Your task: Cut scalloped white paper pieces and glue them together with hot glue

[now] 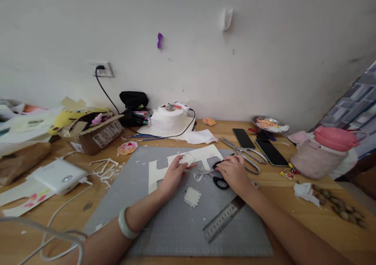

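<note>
My left hand (174,174) pinches a small white paper piece with a scalloped edge (187,158) between thumb and fingers. My right hand (234,172) is closed around one black handle of a small pair of scissors (221,182). The scissors' blades point left, toward the held piece, near some thin paper trimmings (199,174). A second scalloped paper square (192,196) lies flat on the grey cutting mat (164,229), below my hands. Behind them spreads a white sheet with cut-out gaps (153,175), partly hidden by my left hand.
A steel ruler (220,221) lies slantwise near my right forearm. Large metal scissors (246,153) and two phones (243,138) are beyond my right hand. At left are a cardboard box (96,133), a white power bank (60,175) with cables, and paper scraps (104,169).
</note>
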A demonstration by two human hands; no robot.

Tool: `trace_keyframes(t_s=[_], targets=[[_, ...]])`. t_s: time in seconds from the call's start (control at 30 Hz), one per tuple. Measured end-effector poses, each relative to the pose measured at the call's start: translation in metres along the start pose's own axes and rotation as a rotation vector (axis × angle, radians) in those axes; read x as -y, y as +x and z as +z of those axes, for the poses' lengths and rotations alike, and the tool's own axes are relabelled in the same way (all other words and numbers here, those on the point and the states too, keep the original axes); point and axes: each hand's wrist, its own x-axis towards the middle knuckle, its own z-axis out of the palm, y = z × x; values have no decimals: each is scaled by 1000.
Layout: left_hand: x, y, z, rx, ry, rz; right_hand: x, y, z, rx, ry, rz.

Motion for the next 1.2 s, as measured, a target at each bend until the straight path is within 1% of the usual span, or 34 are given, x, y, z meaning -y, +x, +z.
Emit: trace_keyframes(t_s=[0.07, 0.13, 0.27, 0.37, 0.47, 0.6, 0.73, 0.83, 0.93, 1.0, 1.1, 1.2], targets=[[1, 2, -1, -6, 27, 21, 4, 0, -2, -9, -14, -24], [2, 4, -1, -16, 51, 43, 14, -3, -3, 26, 25, -58], [1, 7, -2, 1, 88, 59, 42, -12, 2, 188, 199, -137], [1, 10, -2, 15, 110, 59, 55, -17, 6, 316, 266, -195], [3, 13, -3, -9, 129, 55, 57, -18, 9, 381, 310, -156], [8, 18, -6, -9, 130, 56, 55, -17, 10, 419, 316, -130], [10, 22, -8, 20, 111, 77, 53, -15, 8, 418, 266, -182], [9, 22, -8, 10, 87, 85, 49, -4, 5, 356, 205, -217], [7, 21, -7, -29, 57, 63, 38, 21, 4, 265, 110, -193], [6, 20, -6, -75, 43, 39, 27, 41, 7, 210, 20, -178], [6, 22, -7, -141, 21, 18, 7, 71, 19, 180, -82, -151], [10, 25, -8, -171, -13, 1, -8, 91, 34, 201, -106, -172]])
